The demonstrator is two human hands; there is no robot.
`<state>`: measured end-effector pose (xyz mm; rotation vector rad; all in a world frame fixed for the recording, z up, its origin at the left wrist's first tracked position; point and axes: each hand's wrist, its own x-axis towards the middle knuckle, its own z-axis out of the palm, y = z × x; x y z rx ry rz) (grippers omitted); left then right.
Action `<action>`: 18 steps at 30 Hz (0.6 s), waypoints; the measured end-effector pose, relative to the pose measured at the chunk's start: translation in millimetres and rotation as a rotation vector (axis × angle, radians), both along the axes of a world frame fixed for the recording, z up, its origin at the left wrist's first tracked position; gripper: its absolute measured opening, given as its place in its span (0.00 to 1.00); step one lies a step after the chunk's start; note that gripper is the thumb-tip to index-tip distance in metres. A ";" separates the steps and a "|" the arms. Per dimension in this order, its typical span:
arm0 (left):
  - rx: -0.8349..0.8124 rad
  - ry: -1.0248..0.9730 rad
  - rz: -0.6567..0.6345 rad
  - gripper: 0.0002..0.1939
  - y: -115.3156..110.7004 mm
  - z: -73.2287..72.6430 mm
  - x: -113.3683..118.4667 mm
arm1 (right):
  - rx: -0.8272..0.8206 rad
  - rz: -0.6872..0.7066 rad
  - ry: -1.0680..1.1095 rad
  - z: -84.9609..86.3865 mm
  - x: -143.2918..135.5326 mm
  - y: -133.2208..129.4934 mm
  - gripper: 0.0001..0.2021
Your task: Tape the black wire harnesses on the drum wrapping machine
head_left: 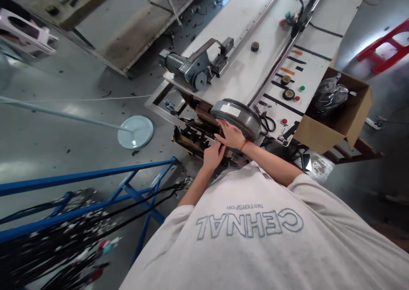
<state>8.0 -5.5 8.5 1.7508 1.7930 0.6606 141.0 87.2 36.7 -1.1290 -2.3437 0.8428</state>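
My right hand (232, 135) lies against the near side of a round grey drum-like part (238, 113) with a white label. Its fingers point left and curl toward the thumb; what is between them is too small to make out. Just below, my left hand (213, 157) is closed, its fingertips meeting those of the right. Whatever the left fingers pinch is hidden. Black-handled scissors (267, 123) lie right of the drum, on the white bench (241, 74). Beneath the hands is an open box (188, 143) with dark parts in it.
A motor unit (191, 66) stands on the bench's left side. Tape rolls (288, 94) and push buttons (297, 98) are on the right. A cardboard box (322, 134) holds a plastic bag. A blue rack (128, 170) with black cables is at lower left, near a round stand base (135, 132).
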 end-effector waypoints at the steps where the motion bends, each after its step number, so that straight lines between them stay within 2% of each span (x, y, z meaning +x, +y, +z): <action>1: 0.015 -0.011 0.007 0.11 -1.4 1.2 0.8 | -0.014 0.019 -0.010 1.5 0.3 -0.9 0.30; 3: 0.019 -0.088 0.047 0.12 -4.2 0.4 1.2 | -0.005 0.093 0.000 9.9 6.4 -9.0 0.29; 5: -0.023 -0.212 0.095 0.14 -7.8 -6.5 0.1 | 0.059 0.183 0.064 23.3 24.7 -21.3 0.27; 6: -0.071 -0.269 0.107 0.15 -10.5 -12.0 -0.8 | 0.093 0.176 0.103 29.8 39.6 -26.0 0.25; 7: -0.133 -0.319 0.112 0.16 -13.9 -18.4 -1.7 | 0.116 0.105 0.131 34.9 58.5 -27.9 0.24; 8: -0.205 -0.360 0.112 0.17 -18.1 -25.1 -2.6 | 0.117 -0.040 0.140 37.5 80.7 -25.9 0.23; 10: -0.323 -0.408 0.113 0.18 -28.5 -36.9 -4.3 | 0.044 -0.534 0.076 32.4 130.8 -10.2 0.26; 11: -0.348 -0.417 0.118 0.18 -34.2 -40.9 -5.0 | -0.026 -0.789 0.012 24.4 155.7 1.9 0.28; 13: -0.343 -0.407 0.132 0.19 -45.3 -44.2 -6.5 | -0.221 -1.104 -0.123 -0.4 198.5 26.6 0.39; 15: -0.317 -0.373 0.164 0.21 -54.0 -41.6 -7.8 | -0.387 -1.270 -0.157 -29.1 226.0 42.8 0.48; 18: -0.274 -0.360 0.240 0.24 -60.8 -32.7 -8.2 | -0.418 -1.321 -0.130 -59.7 238.6 45.0 0.52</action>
